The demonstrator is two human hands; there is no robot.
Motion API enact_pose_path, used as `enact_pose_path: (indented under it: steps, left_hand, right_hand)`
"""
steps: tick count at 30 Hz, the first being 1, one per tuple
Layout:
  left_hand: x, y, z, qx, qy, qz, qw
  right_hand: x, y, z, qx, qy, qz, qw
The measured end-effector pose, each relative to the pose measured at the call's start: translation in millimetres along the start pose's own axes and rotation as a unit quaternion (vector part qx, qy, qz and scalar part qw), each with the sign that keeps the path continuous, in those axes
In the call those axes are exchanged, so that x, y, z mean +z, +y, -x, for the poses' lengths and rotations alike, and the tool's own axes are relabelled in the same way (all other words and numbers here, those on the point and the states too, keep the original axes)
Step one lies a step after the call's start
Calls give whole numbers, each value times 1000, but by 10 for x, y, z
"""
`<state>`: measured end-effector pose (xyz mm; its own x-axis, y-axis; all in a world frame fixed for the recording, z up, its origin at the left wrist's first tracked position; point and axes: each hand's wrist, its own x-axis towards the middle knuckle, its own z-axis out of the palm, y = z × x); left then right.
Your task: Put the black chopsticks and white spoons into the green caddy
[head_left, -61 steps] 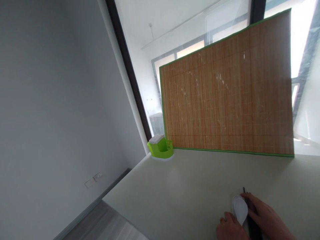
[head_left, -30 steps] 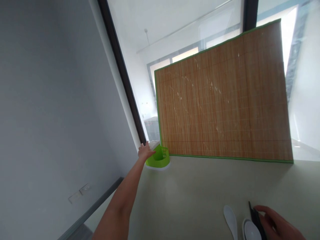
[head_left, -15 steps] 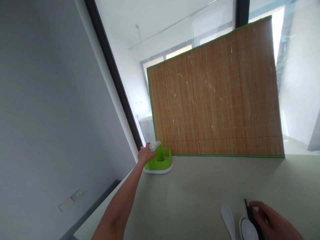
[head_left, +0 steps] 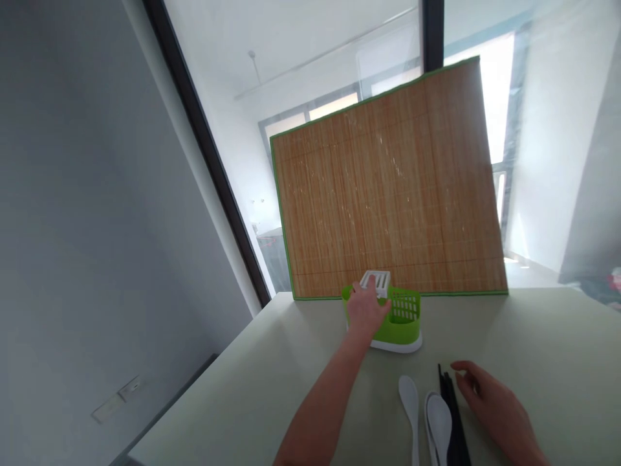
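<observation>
My left hand (head_left: 366, 309) grips a green utensil holder (head_left: 398, 333) by its raised middle part, around the white slotted top (head_left: 381, 279). The holder has a white base and a perforated basket on its right side; my hand hides much of its left side. My right hand (head_left: 495, 404) rests loosely curled above the table, thumb and forefinger slightly apart, with nothing visible in it. Just left of it lie black chopsticks (head_left: 452, 414) in a bundle. Beside them are white spoons (head_left: 440, 417), overlapping, and a separate white spoon (head_left: 409, 391) further left.
A pale table (head_left: 272, 382) spreads beneath everything. Behind the holder a bamboo mat (head_left: 383, 188) with green edging stands upright against the glass. A grey wall (head_left: 97, 226) with a socket plate (head_left: 116, 398) rises on the left.
My left hand has brought the green utensil holder from the table's far left corner rightward and a little nearer. My right hand has come slightly away from the chopsticks. The view has turned right.
</observation>
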<state>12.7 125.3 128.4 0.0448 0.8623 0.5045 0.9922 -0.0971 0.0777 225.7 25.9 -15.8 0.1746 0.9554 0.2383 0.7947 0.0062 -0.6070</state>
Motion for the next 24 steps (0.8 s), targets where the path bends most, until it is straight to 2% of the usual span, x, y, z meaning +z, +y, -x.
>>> enact_pose_path:
  steps: [5,8,11,13,16,20,22,24]
  left_hand:
    - [-1,417,171,0,14,8,1000]
    - [27,546,244,-3,26,12,1000]
    - [28,574,313,14,45,28,999]
    - [6,510,356,29,68,36,997]
    - [2,298,420,38,82,32,995]
    - [151,-16,487,32,10,11,999]
    - [264,-104,491,35,-23,4,999]
    - [365,-132,467,40,-33,2,999]
  right_hand:
    - [-74,-57,-14,2,-2,-3,1000]
    - [-78,-64,-26,9,-9,-4,1000]
    - [-49,-24,-45,-3,3,-10,1000]
    - [-26,13,-56,-21,16,-11,1000]
    - [-2,48,-57,-31,27,-9,999]
    - [-12,39,-33,-11,8,2,1000]
    - [-41,24,-13,9,-19,19,1000]
    - [-83,15,17,27,-48,40,998]
